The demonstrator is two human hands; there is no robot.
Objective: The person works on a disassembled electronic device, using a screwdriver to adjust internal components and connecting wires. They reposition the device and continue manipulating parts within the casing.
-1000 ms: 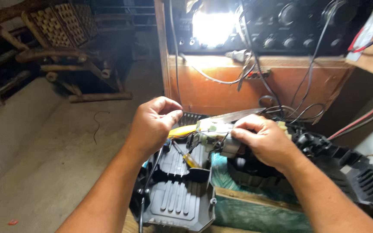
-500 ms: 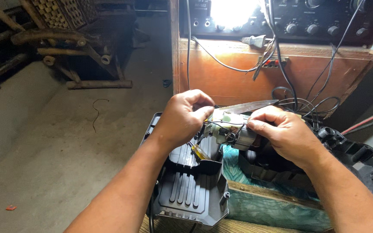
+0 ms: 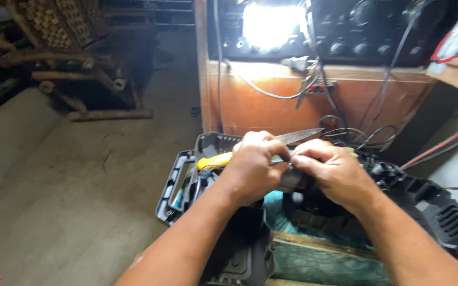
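Note:
My left hand (image 3: 254, 165) and my right hand (image 3: 332, 172) meet fingertip to fingertip over a small dark cylindrical part (image 3: 292, 180), which both hands grip; most of it is hidden under my fingers. A knife with a yellow handle (image 3: 214, 160) and a long grey blade (image 3: 299, 136) runs behind my hands; whether my left hand holds it, I cannot tell. Below lies a black ribbed plastic casing (image 3: 242, 249), and a second black casing (image 3: 436, 212) sits under my right forearm.
A green-topped wooden bench (image 3: 319, 259) carries the casings. Behind stands an orange wooden cabinet (image 3: 292, 106) with a black knobbed device (image 3: 356, 32) and a bright lamp (image 3: 269, 24). Black and red wires (image 3: 356, 132) hang down. A wooden chair (image 3: 64, 58) stands on the concrete floor (image 3: 80, 201) at left.
My hands have drawn closer together, fingertips now meeting over the part. The small wires seen earlier between my hands are now covered. The view has shifted slightly.

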